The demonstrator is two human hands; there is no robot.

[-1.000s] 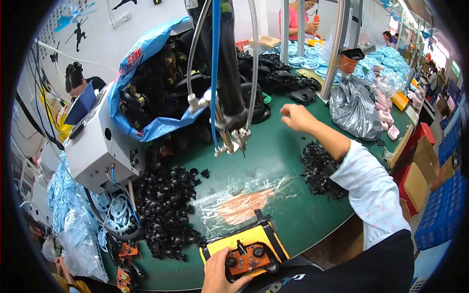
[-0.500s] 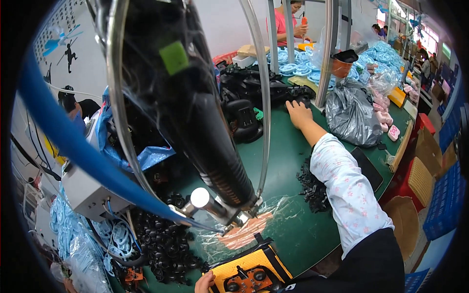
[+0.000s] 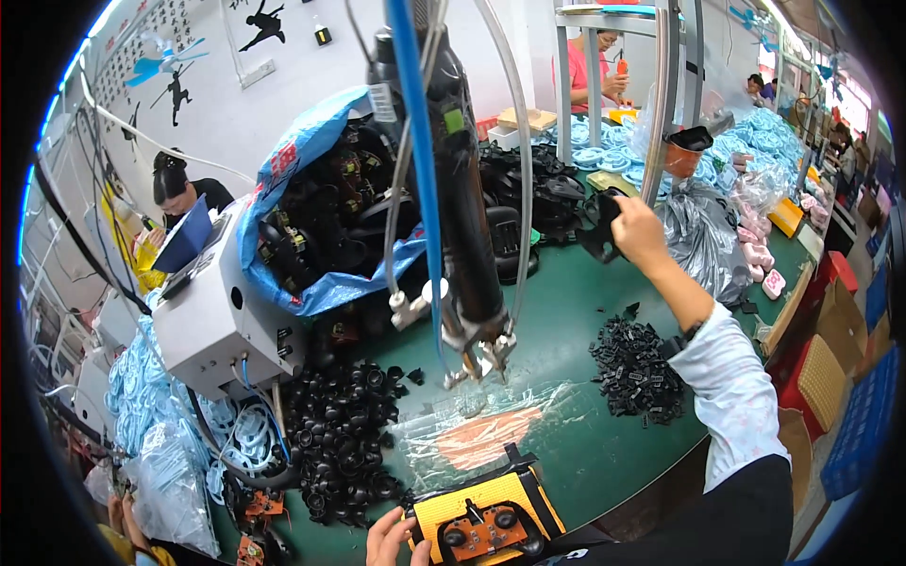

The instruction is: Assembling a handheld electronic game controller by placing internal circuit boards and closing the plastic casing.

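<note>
- the right hand [image 3: 642,231] is above the far right part of the green surface [image 3: 566,294], its fingers pinched on the right side of a black shell [image 3: 596,228].
- that shell looks like thin moulded plastic: probably light, stiff and a little slick, best held by its rim.
- the left hand [image 3: 387,540] is at the surface's near edge, by the left end of a yellow block [image 3: 442,505]; its fingers look released, thumb apart, though contact with the block is hard to tell.
- on the block sits a black controller half [image 3: 532,544] with an orange circuit board [image 3: 483,540]; the board seems fragile, so the rounded plastic ends suit a hold better.
- small black parts [image 3: 637,368] lie heaped toward the right edge, black caps [image 3: 340,424] toward the left.
</note>
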